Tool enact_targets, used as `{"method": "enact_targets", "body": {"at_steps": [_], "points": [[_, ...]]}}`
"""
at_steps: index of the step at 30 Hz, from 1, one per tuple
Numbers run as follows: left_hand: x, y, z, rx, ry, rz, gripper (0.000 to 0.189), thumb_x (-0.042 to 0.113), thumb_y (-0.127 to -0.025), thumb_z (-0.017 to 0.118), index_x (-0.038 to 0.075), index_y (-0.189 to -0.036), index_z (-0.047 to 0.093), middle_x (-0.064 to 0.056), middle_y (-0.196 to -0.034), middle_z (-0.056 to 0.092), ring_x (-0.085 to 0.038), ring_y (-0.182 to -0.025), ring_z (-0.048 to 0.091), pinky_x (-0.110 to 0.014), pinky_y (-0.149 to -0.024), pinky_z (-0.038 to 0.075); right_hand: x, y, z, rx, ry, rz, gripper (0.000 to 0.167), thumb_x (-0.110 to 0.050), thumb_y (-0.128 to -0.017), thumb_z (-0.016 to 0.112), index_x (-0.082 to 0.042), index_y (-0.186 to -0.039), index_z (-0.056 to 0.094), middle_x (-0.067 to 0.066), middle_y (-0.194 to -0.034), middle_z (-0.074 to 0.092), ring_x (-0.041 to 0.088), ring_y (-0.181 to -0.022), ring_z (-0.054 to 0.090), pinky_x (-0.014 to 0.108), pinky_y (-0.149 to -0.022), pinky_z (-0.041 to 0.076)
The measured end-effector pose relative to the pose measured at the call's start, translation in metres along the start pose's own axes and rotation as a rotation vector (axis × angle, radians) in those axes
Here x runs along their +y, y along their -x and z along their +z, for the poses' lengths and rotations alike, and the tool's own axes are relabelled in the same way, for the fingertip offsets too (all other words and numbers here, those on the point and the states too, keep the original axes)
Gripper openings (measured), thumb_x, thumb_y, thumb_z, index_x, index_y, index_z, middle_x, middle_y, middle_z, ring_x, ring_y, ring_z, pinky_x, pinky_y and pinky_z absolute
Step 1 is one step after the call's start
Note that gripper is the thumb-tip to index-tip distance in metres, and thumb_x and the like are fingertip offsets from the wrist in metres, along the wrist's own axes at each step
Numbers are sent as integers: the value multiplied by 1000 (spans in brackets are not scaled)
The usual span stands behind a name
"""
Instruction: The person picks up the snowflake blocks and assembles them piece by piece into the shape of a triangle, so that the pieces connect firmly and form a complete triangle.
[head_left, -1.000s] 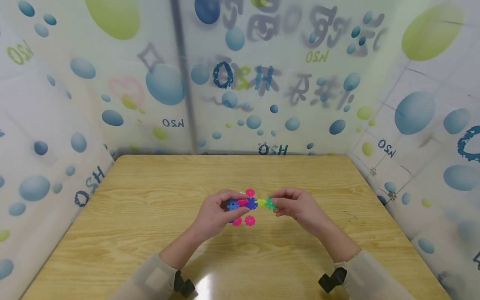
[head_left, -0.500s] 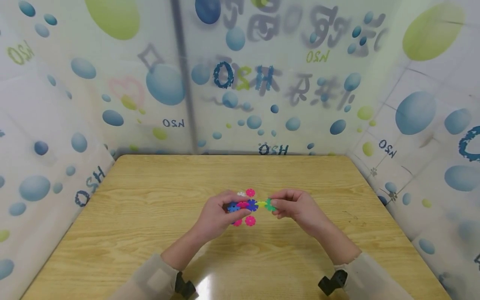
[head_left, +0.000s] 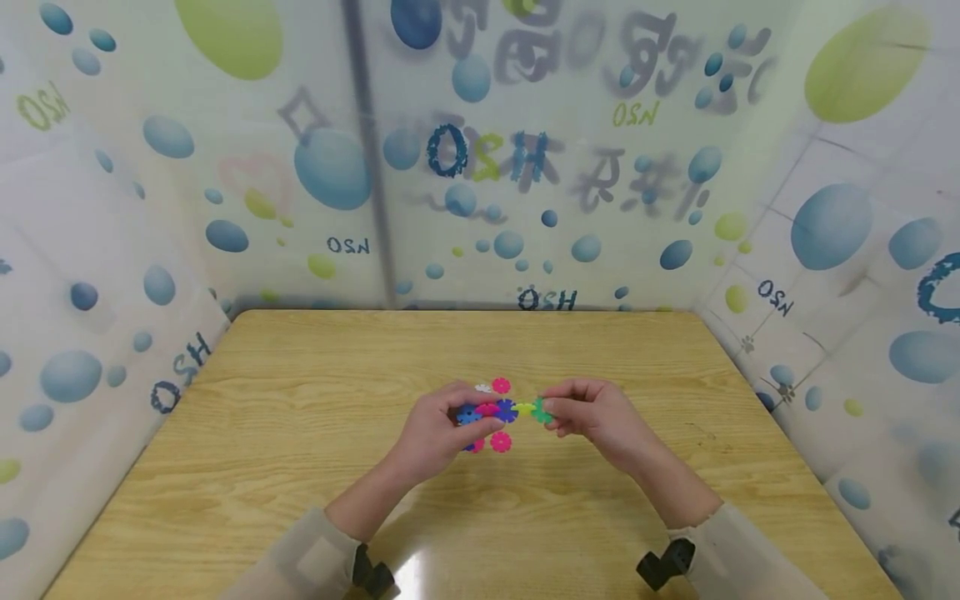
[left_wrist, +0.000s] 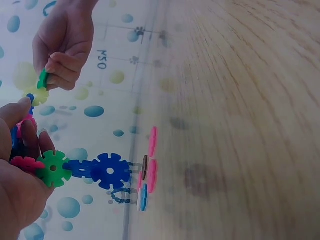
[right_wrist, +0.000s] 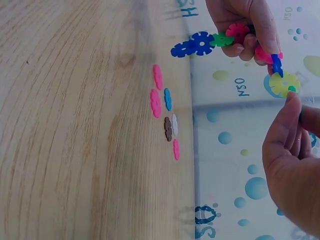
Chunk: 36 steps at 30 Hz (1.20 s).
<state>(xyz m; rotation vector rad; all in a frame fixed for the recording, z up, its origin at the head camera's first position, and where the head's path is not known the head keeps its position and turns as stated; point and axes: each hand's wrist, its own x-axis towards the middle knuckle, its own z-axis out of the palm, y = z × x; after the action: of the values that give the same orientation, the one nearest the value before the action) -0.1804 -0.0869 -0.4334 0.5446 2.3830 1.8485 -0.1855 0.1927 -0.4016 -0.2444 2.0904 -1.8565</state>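
Mid-frame, we see the left hand [head_left: 426, 433] grip a multicoloured chain of notched plastic discs [head_left: 507, 411], seemingly steadying it; the right hand [head_left: 602, 417] pinches a green end disc [head_left: 540, 410].

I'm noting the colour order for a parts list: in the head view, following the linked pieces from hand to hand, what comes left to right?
Left hand, lighter blue piece, pink piece, dark blue piece, yellow piece, green piece, right hand.
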Motion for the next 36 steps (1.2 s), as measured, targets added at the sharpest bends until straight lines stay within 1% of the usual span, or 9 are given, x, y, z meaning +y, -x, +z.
{"method": "enact_targets", "body": {"at_steps": [8, 13, 17, 23, 28, 30, 33, 35, 36], "points": [[0, 0, 1, -6, -32, 25, 29, 24, -95, 89, 22, -124, 84, -3, -111, 75, -20, -93, 68, -24, -72, 60, -3, -1, 1, -3, 10, -2, 28, -15, -108, 70, 9, -123, 71, 2, -99, 76, 13, -85, 76, 26, -80, 64], [1, 0, 1, -9, -20, 21, 29, 24, -95, 89, 22, -124, 84, -3, -112, 75, -20, -93, 68, -24, -71, 60, -6, -1, 1, -6, 26, -14, 28, -15, -107, 71, 9, -122, 70, 2, -99, 76, 13, -85, 76, 26, -80, 64], [1, 1, 0, -14, -3, 4, 30, 24, -96, 88, 22, -125, 83, -4, -116, 75, -20, -96, 69, -25, -74, 62, -7, 0, 2, -12, 10, 0, 28, -16, -108, 71, 8, -122, 70, 3, -101, 76, 13, -86, 77, 27, -83, 65], [1, 0, -1, -15, 42, -42, 31, 26, -95, 89, 22, -126, 81, -5, -121, 75, -21, -98, 71, -28, -77, 65, -2, 0, 3, -13, -26, 11, 29, -17, -109, 69, 7, -125, 69, 3, -104, 75, 16, -91, 76, 28, -87, 65], [1, 0, -1, -9, 74, -71, 31, 27, -96, 88, 21, -125, 81, -6, -119, 76, -20, -93, 71, -31, -76, 65, -1, -1, 3, -14, -51, 7, 30, -19, -110, 68, 5, -128, 69, 1, -104, 74, 15, -92, 74, 27, -87, 65], [1, 0, -1, -5, 86, -69, 30, 25, -97, 87, 18, -125, 80, -8, -116, 76, -20, -88, 69, -29, -73, 63, -1, -1, 3, -12, -56, 10, 32, -20, -111, 67, 6, -129, 69, 0, -104, 75, 15, -92, 74, 26, -87, 65], [2, 0, -1, 9, 85, -71, 29, 25, -97, 87, 17, -124, 81, -8, -111, 76, -18, -83, 64, -24, -67, 57, -1, -2, 2, -1, -62, 24, 36, -24, -113, 64, 6, -133, 69, -1, -104, 76, 14, -91, 74, 26, -86, 65], [2, 0, -2, 20, 85, -73, 29, 26, -97, 87, 17, -123, 81, -7, -109, 77, -19, -82, 63, -22, -65, 53, -2, -2, 2, 14, -63, 36, 39, -28, -114, 61, 4, -135, 69, -1, -105, 76, 14, -91, 74, 26, -85, 65], [2, 0, -2, 25, 89, -81, 29, 27, -97, 87, 19, -124, 81, -6, -109, 77, -20, -83, 64, -22, -66, 54, -2, -3, 2, 21, -63, 42, 40, -29, -115, 60, 4, -135, 69, -1, -105, 75, 14, -91, 74, 26, -85, 65]]}}
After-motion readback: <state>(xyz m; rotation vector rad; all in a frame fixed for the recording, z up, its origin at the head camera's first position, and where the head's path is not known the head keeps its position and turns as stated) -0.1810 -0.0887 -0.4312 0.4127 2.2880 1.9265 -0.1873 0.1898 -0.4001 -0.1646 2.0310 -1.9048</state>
